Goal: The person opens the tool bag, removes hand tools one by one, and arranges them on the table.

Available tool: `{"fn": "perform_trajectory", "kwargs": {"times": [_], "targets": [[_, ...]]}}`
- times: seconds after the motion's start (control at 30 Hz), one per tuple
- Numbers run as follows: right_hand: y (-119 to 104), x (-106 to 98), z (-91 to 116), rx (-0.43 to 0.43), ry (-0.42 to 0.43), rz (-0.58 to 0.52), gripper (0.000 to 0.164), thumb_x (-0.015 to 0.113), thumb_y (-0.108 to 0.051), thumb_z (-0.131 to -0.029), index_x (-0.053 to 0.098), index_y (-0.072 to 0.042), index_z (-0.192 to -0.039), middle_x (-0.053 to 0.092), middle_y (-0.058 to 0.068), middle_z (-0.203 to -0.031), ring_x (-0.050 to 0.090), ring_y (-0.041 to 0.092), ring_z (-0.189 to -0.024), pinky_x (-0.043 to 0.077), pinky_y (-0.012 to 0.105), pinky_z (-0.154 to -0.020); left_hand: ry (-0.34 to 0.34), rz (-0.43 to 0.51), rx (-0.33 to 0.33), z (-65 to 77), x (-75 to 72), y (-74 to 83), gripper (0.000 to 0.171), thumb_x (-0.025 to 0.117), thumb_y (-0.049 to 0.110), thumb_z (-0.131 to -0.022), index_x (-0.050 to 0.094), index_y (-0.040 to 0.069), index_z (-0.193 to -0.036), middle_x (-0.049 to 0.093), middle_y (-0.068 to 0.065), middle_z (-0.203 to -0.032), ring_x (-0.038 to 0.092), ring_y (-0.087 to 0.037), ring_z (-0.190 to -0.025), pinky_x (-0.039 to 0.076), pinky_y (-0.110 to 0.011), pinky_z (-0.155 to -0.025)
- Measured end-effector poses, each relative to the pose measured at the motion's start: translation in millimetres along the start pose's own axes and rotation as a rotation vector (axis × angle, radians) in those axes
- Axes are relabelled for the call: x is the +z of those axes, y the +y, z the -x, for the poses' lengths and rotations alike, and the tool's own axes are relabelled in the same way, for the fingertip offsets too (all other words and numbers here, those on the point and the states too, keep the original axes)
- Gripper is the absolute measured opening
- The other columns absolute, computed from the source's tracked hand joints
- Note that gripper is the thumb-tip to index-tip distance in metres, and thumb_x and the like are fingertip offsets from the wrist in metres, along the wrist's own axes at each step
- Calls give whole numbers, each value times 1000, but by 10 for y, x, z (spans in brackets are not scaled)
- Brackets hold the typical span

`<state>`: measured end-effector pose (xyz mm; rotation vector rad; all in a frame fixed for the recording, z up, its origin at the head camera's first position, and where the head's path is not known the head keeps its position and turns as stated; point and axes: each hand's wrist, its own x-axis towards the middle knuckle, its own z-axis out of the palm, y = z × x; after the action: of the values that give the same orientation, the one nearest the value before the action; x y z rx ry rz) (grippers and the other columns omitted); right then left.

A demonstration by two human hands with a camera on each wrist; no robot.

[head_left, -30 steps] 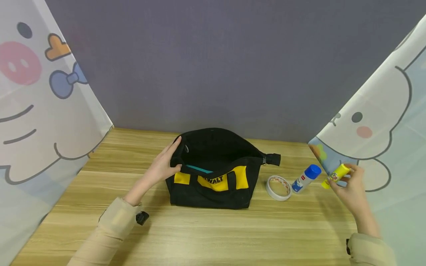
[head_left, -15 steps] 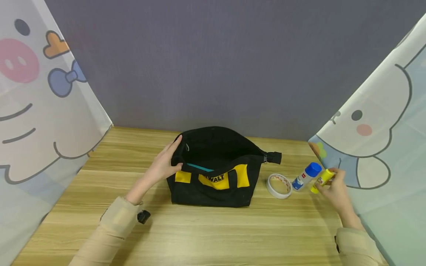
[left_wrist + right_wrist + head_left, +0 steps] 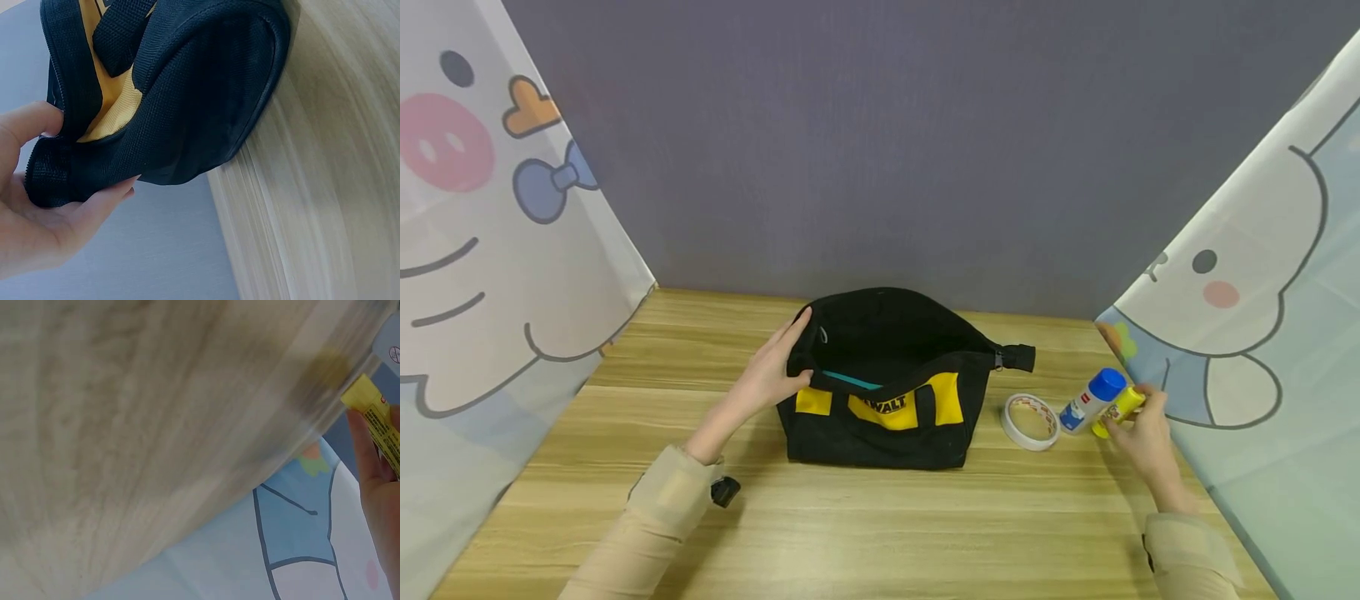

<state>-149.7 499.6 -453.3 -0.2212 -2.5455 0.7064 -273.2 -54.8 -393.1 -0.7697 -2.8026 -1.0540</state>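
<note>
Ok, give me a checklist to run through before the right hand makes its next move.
1. Yellow stick gripped by the right hand: ok, fingers and thumb hold it.
2. Bag held by the left hand: ok, it grips the edge of the opening at one end.
3. Mouth of the bag open: ok, it gapes wide in the head view.
4. Yellow stick apart from the blue-capped container: cannot tell; they are very close, and contact is unclear.
5. Tape roll lying flat on the table: ok, beside the bag.
6. Bag's contents known: cannot tell, the inside is too dark.
</note>
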Motion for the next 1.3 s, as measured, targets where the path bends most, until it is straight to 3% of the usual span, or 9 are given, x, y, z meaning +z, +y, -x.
{"fn": "perform_trajectory", "kwargs": {"times": [0.17, 0.37, 0.63, 0.67, 0.87, 0.9, 1.0, 1.1, 1.3], "targets": [[18, 19, 18, -8, 9, 0, 72, 70, 10, -72, 23, 9, -127, 45, 35, -107, 56, 50, -87, 33, -2, -58, -2, 7, -4, 6, -4, 14, 93, 65, 14, -83, 5, 29, -152, 17, -18, -156, 29, -43, -138, 44, -55, -88], [32, 43, 40, -19, 27, 10, 72, 71, 11, -71, 23, 10, -125, 44, 34, -108, 55, 48, -85, 32, -3, -60, 16, -11, 10, 12, -4, 21, 93, 67, 13, -82, 8, 25, -152, 20, -21, -155, 42, -44, -128, 45, -41, -72], [39, 96, 77, -94, 96, 19, 71, 72, 15, -67, 26, 13, -121, 44, 33, -104, 53, 44, -80, 30, -4, -64, 17, -6, 17, 21, 3, 3, 93, 66, 13, -82, 7, 26, -152, 19, -21, -155, 37, -44, -133, 46, -44, -77], [42, 101, 80, -95, 105, 16, 71, 73, 15, -66, 26, 13, -121, 44, 33, -105, 56, 34, -80, 30, -4, -64, 17, -4, 17, 22, 2, 3, 93, 66, 13, -82, 7, 26, -152, 19, -20, -155, 37, -44, -133, 46, -44, -78], [28, 89, 100, -111, 116, 34, 73, 75, 13, -65, 27, 12, -120, 42, 31, -104, 52, 20, -78, 31, -3, -61, 15, 2, 10, 24, 5, 7, 93, 66, 14, -83, 6, 28, -152, 19, -20, -155, 39, -43, -132, 45, -43, -78], [21, 78, 103, -123, 113, 40, 74, 76, 13, -65, 27, 13, -121, 41, 32, -103, 51, 30, -77, 30, -2, -61, 16, 1, 10, 24, 6, 6, 93, 66, 14, -83, 6, 28, -152, 19, -20, -155, 39, -43, -132, 45, -43, -78], [8, 44, 117, -169, 114, 55, 78, 79, 10, -63, 29, 16, -122, 39, 33, -105, 49, 37, -81, 29, 2, -62, 16, 2, 11, 26, 8, 6, 93, 66, 14, -83, 6, 28, -152, 19, -20, -155, 37, -44, -133, 45, -43, -78], [-2, 6, 131, -206, 131, 61, 82, 82, 9, -58, 32, 17, -122, 39, 34, -107, 46, 40, -88, 30, 6, -68, 14, 6, 12, 28, 9, 9, 92, 66, 15, -83, 6, 29, -152, 18, -20, -155, 37, -44, -133, 45, -42, -77], [2, -90, 109, -291, 197, 57, 88, 81, 15, -50, 33, 20, -122, 39, 38, -107, 45, 45, -90, 25, 4, -82, 14, 4, 17, 32, 9, -1, 92, 66, 15, -83, 6, 28, -152, 17, -19, -156, 39, -43, -132, 46, -45, -80]]}}
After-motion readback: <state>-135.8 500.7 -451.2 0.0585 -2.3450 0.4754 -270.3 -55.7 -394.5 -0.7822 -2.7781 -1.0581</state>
